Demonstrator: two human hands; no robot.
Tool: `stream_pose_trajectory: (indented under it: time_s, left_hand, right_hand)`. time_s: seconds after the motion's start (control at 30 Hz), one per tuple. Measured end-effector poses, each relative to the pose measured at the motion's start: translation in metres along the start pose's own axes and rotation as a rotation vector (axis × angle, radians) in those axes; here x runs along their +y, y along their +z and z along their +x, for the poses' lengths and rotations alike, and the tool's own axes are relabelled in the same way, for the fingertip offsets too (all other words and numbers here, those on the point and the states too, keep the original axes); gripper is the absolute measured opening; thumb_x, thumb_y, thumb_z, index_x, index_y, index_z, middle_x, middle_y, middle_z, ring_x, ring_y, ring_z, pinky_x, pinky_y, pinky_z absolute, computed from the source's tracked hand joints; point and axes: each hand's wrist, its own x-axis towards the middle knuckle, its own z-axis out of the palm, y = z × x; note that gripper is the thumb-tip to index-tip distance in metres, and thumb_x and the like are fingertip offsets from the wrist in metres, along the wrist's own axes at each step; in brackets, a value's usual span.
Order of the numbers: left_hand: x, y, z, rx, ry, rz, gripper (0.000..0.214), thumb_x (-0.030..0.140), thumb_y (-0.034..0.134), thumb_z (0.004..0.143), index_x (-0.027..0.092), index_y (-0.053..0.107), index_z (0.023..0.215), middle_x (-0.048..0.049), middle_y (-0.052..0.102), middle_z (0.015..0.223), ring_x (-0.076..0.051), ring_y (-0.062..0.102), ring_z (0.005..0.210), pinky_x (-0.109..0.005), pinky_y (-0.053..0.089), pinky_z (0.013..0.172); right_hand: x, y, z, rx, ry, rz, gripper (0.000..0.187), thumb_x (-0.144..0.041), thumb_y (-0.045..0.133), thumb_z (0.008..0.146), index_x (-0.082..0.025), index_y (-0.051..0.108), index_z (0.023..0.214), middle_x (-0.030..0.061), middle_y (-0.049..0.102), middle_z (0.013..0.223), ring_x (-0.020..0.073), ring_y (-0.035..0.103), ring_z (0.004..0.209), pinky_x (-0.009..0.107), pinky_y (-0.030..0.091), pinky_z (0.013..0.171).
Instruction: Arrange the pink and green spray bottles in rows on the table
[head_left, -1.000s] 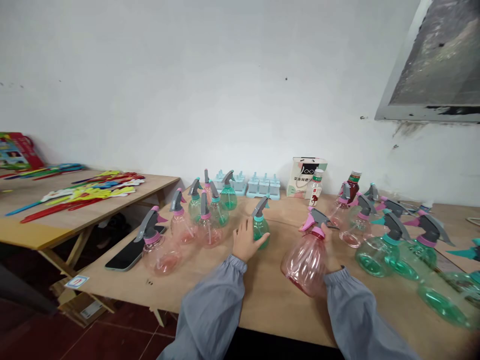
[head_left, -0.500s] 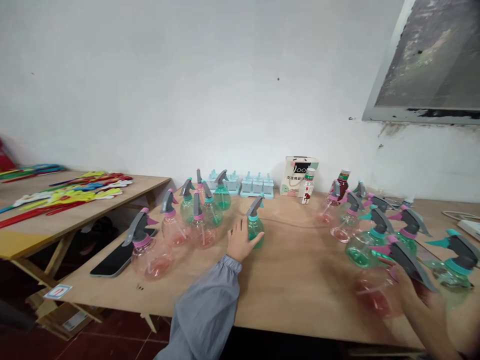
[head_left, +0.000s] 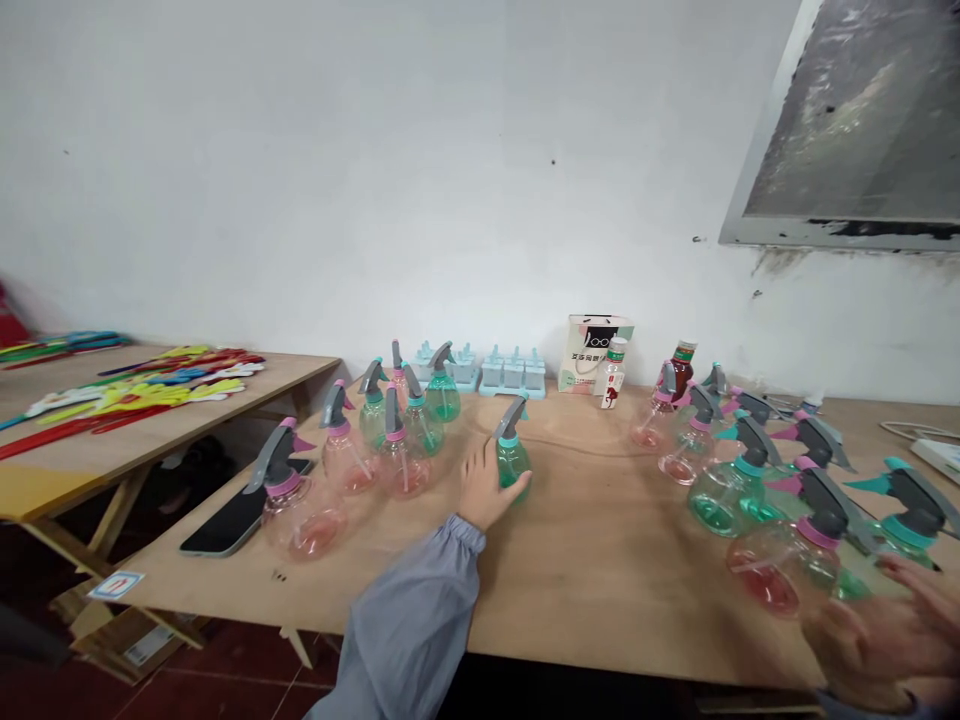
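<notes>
My left hand (head_left: 484, 488), in a grey sleeve, is around the front of a green spray bottle (head_left: 513, 455) with a teal collar and grey trigger head. Its fingers lie on the left side and the thumb on the right. My right hand (head_left: 885, 625) is low at the right edge, blurred, fingers apart with nothing seen in them. Just beyond it stand a pink spray bottle (head_left: 769, 565) with a pink collar and a green spray bottle (head_left: 904, 530) with a teal nozzle. All bottles are clear-bodied.
Several pink and green spray bottles (head_left: 405, 465) stand at left by a phone (head_left: 225, 522); more (head_left: 712, 495) stand at right. Pale blue moulds (head_left: 513, 372), a paper bag (head_left: 586, 355) and a white bottle (head_left: 613, 378) line the wall. Another table (head_left: 247, 385) holds colourful gloves.
My right hand has come off the pink spray bottle and moved right and down. That bottle now stands by itself. My left hand stays at the green bottle.
</notes>
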Motion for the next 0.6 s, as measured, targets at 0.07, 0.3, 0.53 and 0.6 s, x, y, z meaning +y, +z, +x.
stream_pose_trajectory:
  time_s: [0.07, 0.3, 0.53, 0.6]
  left_hand:
    - [0.008, 0.001, -0.01, -0.074, 0.024, -0.065, 0.078, 0.046, 0.061, 0.085, 0.011, 0.034, 0.149, -0.0203, 0.056, 0.143, -0.032, 0.052, 0.134, -0.045, 0.041, 0.109]
    - [0.05, 0.005, -0.065, -0.108, 0.158, -0.053, 0.079, 0.047, 0.061, 0.087, 0.016, 0.034, 0.154, -0.0202, 0.051, 0.15, -0.034, 0.051, 0.136, -0.049, 0.042, 0.108]
    - [0.003, -0.051, -0.082, 0.462, 0.144, -0.096, 0.048, 0.042, 0.048, 0.097, 0.029, 0.045, 0.143, -0.0116, 0.061, 0.134, -0.027, 0.055, 0.131, -0.048, 0.046, 0.108]
    - [-0.032, -0.071, -0.081, 0.833, -0.035, 0.006, 0.054, 0.043, 0.053, 0.095, 0.022, 0.043, 0.144, -0.0165, 0.055, 0.137, -0.032, 0.047, 0.138, -0.055, 0.038, 0.114]
  right_hand:
    - [-0.025, 0.025, -0.017, -0.124, -0.128, 0.037, 0.036, -0.062, 0.074, 0.067, -0.044, 0.068, 0.098, 0.0091, 0.068, 0.114, 0.045, 0.054, 0.126, 0.072, 0.035, 0.107]
    - [-0.089, 0.179, -0.059, -0.8, 0.084, 0.37, 0.092, -0.051, 0.084, 0.068, -0.025, 0.042, 0.145, 0.014, 0.046, 0.154, 0.0338, 0.04, 0.145, 0.056, 0.032, 0.12]
    - [-0.073, 0.218, -0.046, -0.725, 0.406, 0.616, 0.06, -0.054, 0.087, 0.06, -0.027, 0.069, 0.11, 0.0082, 0.07, 0.127, 0.0302, 0.061, 0.125, 0.048, 0.046, 0.109]
    - [-0.068, 0.216, -0.04, -0.724, 0.546, 0.69, 0.054, -0.058, 0.087, 0.058, -0.025, 0.072, 0.098, 0.0081, 0.076, 0.113, 0.0314, 0.066, 0.116, 0.046, 0.052, 0.099]
